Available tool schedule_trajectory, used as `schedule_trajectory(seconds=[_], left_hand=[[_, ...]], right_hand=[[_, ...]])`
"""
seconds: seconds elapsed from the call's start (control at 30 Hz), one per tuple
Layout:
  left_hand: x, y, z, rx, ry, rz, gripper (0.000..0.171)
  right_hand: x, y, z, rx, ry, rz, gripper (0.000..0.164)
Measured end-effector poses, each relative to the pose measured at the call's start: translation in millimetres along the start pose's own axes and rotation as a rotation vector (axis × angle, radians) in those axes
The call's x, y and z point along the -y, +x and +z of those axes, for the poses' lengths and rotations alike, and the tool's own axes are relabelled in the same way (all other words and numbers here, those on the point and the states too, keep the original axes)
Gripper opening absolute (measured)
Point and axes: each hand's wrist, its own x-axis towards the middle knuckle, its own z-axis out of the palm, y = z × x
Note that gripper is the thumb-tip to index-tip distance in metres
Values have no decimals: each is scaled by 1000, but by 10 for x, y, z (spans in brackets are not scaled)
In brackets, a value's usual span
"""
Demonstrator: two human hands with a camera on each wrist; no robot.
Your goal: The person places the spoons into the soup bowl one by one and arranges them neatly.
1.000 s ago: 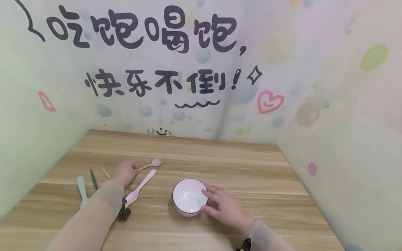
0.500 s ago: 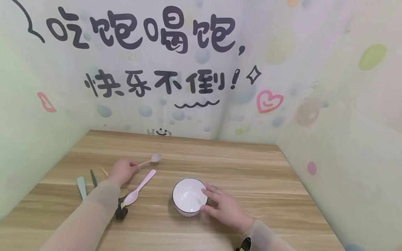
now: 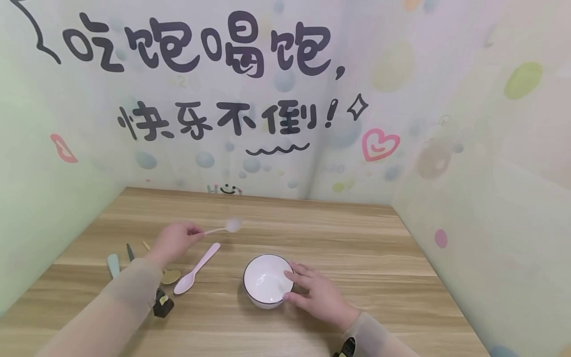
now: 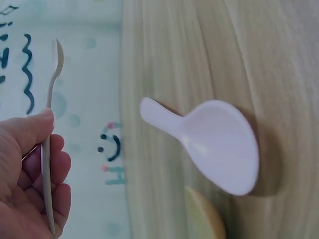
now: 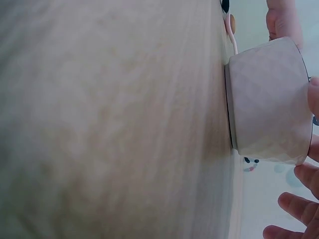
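Note:
A pale beige spoon [image 3: 233, 226] is pinched by its handle between the thumb and fingers of my left hand [image 3: 176, 241], raised above the table with its bowl end pointing right. The left wrist view shows the spoon [image 4: 48, 144] nearly edge-on. My right hand [image 3: 318, 293] grips the right rim of a white bowl [image 3: 263, 292] with a dark edge, which stands upright on the table. In the right wrist view, the thumb and a finger meet the bowl [image 5: 269, 102] while other fingers spread out beside it. Its inside shows nothing in it.
A pink spoon [image 3: 185, 283] lies between my left hand and the bowl. A yellowish spoon [image 3: 171, 277], a dark green handle [image 3: 130, 252] and a light blue handle [image 3: 113, 266] are partly hidden by my left sleeve. Printed walls enclose the wooden table [image 3: 357, 253].
The left hand has lifted the beige spoon off the table, and it now points further right. More of the yellowish spoon shows. My right hand and the bowl have stayed in place.

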Motion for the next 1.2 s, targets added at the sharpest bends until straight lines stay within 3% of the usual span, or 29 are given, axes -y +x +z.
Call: schedule_trajectory(seconds=[0.47, 0.87, 1.2], left_hand=[[-447, -189, -32, 102, 35, 251, 5], [-703, -259, 31, 158, 144, 425, 6], [-831, -225, 101, 172, 252, 489, 10]], right_hand=[[4, 8, -23, 3, -8, -1, 63], [11, -2, -29, 9, -30, 3, 64], [28, -3, -49, 17, -17, 8, 65]])
